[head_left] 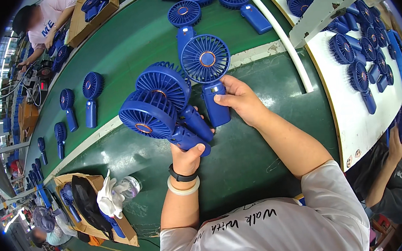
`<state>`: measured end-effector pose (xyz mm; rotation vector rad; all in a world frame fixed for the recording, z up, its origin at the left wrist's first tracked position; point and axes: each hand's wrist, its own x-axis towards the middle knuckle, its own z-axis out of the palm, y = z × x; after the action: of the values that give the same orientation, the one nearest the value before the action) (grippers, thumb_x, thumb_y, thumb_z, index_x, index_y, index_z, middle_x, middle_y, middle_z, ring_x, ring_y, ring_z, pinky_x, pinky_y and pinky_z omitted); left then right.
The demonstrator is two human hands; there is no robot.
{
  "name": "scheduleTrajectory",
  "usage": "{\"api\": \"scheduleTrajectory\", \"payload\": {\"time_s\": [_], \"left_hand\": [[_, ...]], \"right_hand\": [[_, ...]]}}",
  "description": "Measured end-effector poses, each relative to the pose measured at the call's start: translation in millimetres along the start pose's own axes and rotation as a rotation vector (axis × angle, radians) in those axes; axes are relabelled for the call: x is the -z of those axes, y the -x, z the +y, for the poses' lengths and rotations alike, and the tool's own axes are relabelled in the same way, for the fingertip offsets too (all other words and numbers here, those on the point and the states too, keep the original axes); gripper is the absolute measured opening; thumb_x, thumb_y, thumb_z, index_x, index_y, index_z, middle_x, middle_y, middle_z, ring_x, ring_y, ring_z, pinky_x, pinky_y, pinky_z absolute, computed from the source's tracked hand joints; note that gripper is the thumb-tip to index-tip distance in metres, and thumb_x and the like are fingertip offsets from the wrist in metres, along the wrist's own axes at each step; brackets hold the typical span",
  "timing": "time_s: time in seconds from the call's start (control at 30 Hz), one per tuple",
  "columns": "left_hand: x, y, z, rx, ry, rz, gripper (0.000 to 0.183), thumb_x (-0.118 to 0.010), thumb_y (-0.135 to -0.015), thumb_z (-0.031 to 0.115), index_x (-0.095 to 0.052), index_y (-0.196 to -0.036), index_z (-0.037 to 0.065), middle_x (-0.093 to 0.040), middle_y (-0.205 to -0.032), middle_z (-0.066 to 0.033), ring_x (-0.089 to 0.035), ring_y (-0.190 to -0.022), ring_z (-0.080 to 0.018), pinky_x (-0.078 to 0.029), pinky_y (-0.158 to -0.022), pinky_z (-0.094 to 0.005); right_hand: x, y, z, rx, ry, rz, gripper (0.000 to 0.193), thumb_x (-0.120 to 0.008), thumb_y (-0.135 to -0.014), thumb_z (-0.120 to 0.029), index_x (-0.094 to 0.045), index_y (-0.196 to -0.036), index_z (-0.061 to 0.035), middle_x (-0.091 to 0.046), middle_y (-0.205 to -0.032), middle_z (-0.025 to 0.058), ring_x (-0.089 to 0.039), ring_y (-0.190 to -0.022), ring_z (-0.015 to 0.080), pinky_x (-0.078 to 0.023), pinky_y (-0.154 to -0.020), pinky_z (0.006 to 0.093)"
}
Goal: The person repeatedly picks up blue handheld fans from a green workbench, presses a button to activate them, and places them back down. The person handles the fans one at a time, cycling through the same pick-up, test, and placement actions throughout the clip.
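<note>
Two blue handheld fans [144,120] are bunched in my left hand [187,156], handles side by side in the closed fingers and round heads tilted up and to the left. My right hand [241,99] grips the handle of another blue handheld fan [206,60], which stands nearly upright with its grille and orange-ringed centre showing. The thumb of that hand lies across the handle, near a small display. Both hands are raised above the dark green worktop [243,167], with the fan heads close together. Some fingers of the left hand are hidden behind the handles.
Beyond runs a green conveyor belt [129,45] with several fans. A white tube [281,37] lies to the right, beside a white table [339,99] bearing many fans. At left sit a cardboard box [128,227], white gloves [111,198] and a clear cup [130,185]. Other people work nearby.
</note>
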<state>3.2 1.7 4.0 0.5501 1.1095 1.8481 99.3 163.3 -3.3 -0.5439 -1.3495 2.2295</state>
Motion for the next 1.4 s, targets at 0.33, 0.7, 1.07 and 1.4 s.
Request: {"api": "scheduleTrajectory", "payload": {"time_s": [0.33,0.7,1.07,1.4], "left_hand": [[-3.8,8.0,0.4,-0.095,-0.477,-0.121,0.066,-0.075,-0.067,0.006,-0.045,-0.125,-0.001,-0.053,-0.116,-0.0103,-0.054,-0.104,-0.0195,-0.044,-0.091,-0.0334],[102.8,-90.6,94.8,-0.437,-1.471,0.798,0.076,-0.073,-0.074,0.025,-0.035,-0.134,-0.003,-0.043,-0.131,-0.0234,-0.040,-0.124,-0.0344,-0.028,-0.106,-0.0421],[145.3,-137.2,98.4,0.199,-1.957,1.028,0.050,-0.062,-0.085,0.026,-0.040,-0.129,0.022,-0.056,-0.120,-0.0112,-0.048,-0.112,-0.0366,-0.044,-0.085,-0.0493],[27.7,-93.5,68.7,-0.101,0.245,0.048,0.042,-0.045,-0.096,0.039,-0.045,-0.124,0.008,-0.058,-0.109,-0.0143,-0.059,-0.087,-0.0222,-0.050,-0.062,-0.0326]], "right_hand": [[-35.2,26.0,17.1,0.149,0.079,-0.353,0.095,-0.077,-0.071,-0.026,-0.018,-0.141,-0.0027,-0.033,-0.139,0.0134,-0.036,-0.128,0.0243,-0.032,-0.105,0.0372],[-36.1,78.0,-68.4,-0.097,-1.155,-0.644,0.085,-0.062,-0.074,-0.065,-0.039,-0.134,-0.0094,-0.032,-0.133,0.0271,-0.039,-0.122,0.0394,-0.043,-0.094,0.0548],[18.4,139.3,-96.5,0.062,-0.823,-0.390,0.089,-0.065,-0.070,-0.062,-0.037,-0.132,-0.0042,-0.035,-0.132,0.0306,-0.043,-0.121,0.0431,-0.041,-0.096,0.0575],[164.0,166.2,-183.4,0.377,-0.219,0.833,0.050,-0.066,-0.077,-0.051,-0.055,-0.105,-0.0118,-0.062,-0.096,0.0086,-0.059,-0.095,0.0267,-0.046,-0.080,0.0451]]}}
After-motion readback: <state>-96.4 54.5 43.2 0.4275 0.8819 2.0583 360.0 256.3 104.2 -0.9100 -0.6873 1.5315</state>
